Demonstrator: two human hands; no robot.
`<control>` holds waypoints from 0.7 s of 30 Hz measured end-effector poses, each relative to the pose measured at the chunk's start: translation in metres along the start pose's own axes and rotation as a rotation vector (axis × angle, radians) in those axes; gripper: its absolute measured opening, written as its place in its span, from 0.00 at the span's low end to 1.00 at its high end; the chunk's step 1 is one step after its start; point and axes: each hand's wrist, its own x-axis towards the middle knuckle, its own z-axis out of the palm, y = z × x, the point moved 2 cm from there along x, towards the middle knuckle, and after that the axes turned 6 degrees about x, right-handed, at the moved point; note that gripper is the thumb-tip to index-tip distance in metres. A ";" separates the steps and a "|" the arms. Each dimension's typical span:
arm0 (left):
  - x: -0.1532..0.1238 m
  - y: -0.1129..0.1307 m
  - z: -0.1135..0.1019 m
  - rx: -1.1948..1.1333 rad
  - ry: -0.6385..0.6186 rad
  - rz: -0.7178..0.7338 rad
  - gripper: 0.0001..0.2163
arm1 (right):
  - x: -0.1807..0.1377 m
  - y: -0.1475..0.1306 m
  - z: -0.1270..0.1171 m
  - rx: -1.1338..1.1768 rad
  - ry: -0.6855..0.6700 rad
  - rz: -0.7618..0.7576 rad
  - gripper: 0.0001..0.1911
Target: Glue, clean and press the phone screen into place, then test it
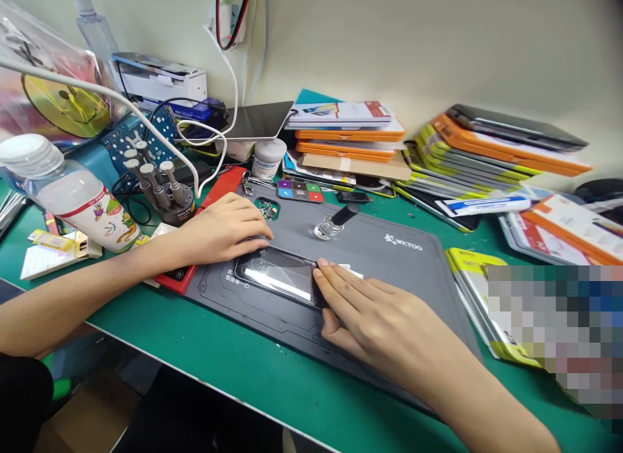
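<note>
A black phone (277, 276) lies face up on a grey work mat (389, 245), its glossy screen reflecting light. My left hand (221, 229) rests on the phone's far left end, fingers curled down onto its edge. My right hand (370, 313) lies on the phone's right end, fingers stretched together and pressing on the screen, thumb against the near side. A thin clear film or strip (350, 270) shows just past my right fingertips.
A small glass bottle with a black cap (335, 222) lies on the mat behind the phone. A water bottle (73, 193), a screwdriver stand (160, 183) and a white jar (267, 158) stand at the left and back. Stacks of orange and yellow packages (487, 151) fill the right.
</note>
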 end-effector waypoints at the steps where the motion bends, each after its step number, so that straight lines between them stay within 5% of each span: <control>1: 0.000 0.000 0.000 0.002 0.002 0.002 0.11 | 0.000 0.000 0.000 0.001 0.003 0.001 0.18; 6: 0.000 0.000 -0.003 -0.138 -0.028 0.053 0.11 | 0.000 0.000 0.000 -0.004 0.001 -0.008 0.18; 12: 0.001 0.004 -0.003 -0.148 -0.178 0.083 0.27 | -0.001 0.000 0.000 0.005 0.000 0.008 0.17; 21: 0.000 0.003 0.001 -0.150 -0.208 0.107 0.24 | 0.001 0.000 -0.002 0.000 0.012 0.004 0.18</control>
